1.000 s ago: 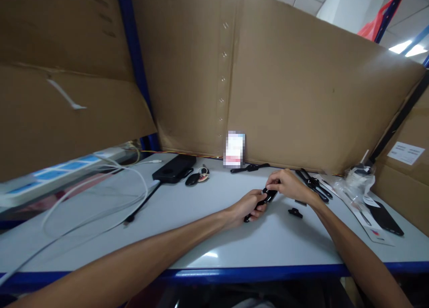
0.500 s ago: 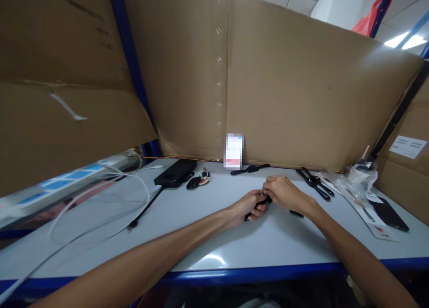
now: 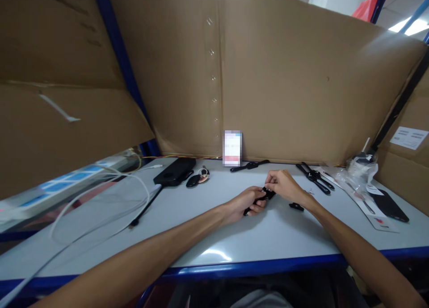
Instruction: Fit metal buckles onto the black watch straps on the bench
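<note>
Right hand (image 3: 281, 184) shifted slightly, baring more of one black object (image 3: 269, 194); fingers narrowed, contents unclear. Left hand (image 3: 248, 202) grips it. I count one small black piece (image 3: 296, 206) nearby.

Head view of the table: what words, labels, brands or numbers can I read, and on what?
No text is readable.
White label on right-hand cardboard: printed lines, too small.
Upright lit screen: pixelated, unreadable.
White card: small coloured mark, no legible wording.
</note>
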Demonstrator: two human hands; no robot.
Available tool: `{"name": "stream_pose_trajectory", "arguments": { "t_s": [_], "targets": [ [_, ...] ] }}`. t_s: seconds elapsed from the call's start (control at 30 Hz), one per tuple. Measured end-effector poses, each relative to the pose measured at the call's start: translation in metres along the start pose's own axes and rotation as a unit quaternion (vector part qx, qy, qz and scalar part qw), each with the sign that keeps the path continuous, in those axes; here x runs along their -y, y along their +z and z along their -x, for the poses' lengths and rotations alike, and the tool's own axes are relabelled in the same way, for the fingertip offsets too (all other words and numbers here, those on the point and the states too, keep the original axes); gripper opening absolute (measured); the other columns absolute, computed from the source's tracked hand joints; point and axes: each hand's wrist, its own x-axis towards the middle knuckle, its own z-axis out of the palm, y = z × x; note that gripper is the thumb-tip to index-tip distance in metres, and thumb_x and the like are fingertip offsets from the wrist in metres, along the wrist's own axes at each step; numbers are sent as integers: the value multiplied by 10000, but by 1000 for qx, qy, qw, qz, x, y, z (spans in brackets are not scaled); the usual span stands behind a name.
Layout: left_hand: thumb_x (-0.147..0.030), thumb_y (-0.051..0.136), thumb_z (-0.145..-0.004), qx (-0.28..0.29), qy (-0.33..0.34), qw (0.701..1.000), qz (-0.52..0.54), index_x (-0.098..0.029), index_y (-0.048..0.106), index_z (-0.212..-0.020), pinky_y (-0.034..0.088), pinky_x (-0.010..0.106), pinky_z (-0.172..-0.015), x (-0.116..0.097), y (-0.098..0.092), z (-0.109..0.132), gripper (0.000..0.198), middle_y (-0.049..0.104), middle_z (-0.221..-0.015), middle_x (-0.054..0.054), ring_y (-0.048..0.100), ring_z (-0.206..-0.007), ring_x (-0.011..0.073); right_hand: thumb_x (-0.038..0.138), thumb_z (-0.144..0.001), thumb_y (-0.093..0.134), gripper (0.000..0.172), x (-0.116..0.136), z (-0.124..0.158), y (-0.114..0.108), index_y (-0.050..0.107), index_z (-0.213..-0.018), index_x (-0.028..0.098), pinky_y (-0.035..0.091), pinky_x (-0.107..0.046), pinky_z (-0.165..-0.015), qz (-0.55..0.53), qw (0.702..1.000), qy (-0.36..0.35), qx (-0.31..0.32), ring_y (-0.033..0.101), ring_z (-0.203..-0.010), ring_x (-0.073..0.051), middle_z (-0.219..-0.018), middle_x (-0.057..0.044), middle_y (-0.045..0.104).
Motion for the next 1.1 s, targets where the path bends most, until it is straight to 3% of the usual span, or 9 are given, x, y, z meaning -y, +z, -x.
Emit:
{"name": "stream_pose_trajectory", "arguments": {
  "t_s": [0.23,0.37,0.47,0.63,0.77,0.87,0.97,1.1],
  "targets": [
    [-234,494,-877,-1,-19,1000,25,-218,348,-828,71,169,-392,-4,-1,-2,155,301,-585,-96,164,-392,32,270,-856,646,131,0,1,0,693,-768,185,311,-255,-608,146,989,5,-27,564,-661,-148,-713,-28,690],
    [-349,470,-929,0,-43,999,25,-213,345,-786,70,174,-381,-6,1,-1,234,288,-577,-95,141,-397,32,243,-871,596,158,2,4,4,684,-751,191,281,-269,-587,199,979,-17,-36,540,-624,-151,-688,-34,680],
    [-459,499,-936,7,-18,1000,18,-215,376,-823,75,169,-380,-4,0,0,296,294,-581,-99,139,-399,33,230,-870,573,196,2,5,7,680,-709,193,253,-278,-568,217,975,-14,-42,524,-598,-153,-665,-40,674],
    [-428,419,-982,18,-9,1000,23,-215,392,-867,90,168,-376,1,-3,-2,244,303,-582,-95,148,-393,39,296,-913,537,330,-1,3,0,679,-635,187,254,-279,-576,191,980,-27,-44,528,-608,-154,-663,-53,682],
    [-416,405,-981,21,-12,999,26,-215,380,-848,92,177,-379,0,-4,-3,243,307,-586,-90,154,-391,39,248,-873,594,173,0,2,-7,750,-810,205,321,-254,-615,106,993,-46,-39,566,-654,-136,-784,-24,725],
    [-374,378,-971,24,-30,999,26,-208,372,-805,88,188,-377,-3,-5,-4,235,314,-588,-80,163,-394,39,225,-835,634,140,2,2,-5,764,-885,217,346,-245,-620,75,996,-37,-23,575,-646,-131,-759,-7,723],
    [-313,339,-950,33,-50,997,43,-208,353,-775,82,194,-371,-4,-5,-5,205,318,-587,-72,157,-391,41,169,-815,629,149,2,2,-1,762,-870,209,343,-243,-611,72,997,-26,-11,576,-639,-130,-711,1,713],
    [-242,411,-907,17,-26,998,48,-209,354,-792,83,174,-371,-3,-3,-3,133,311,-590,-78,174,-388,37,181,-830,629,124,2,1,-1,750,-817,200,336,-244,-615,80,997,-20,-12,574,-656,-133,-716,-3,708]
  ]
}}
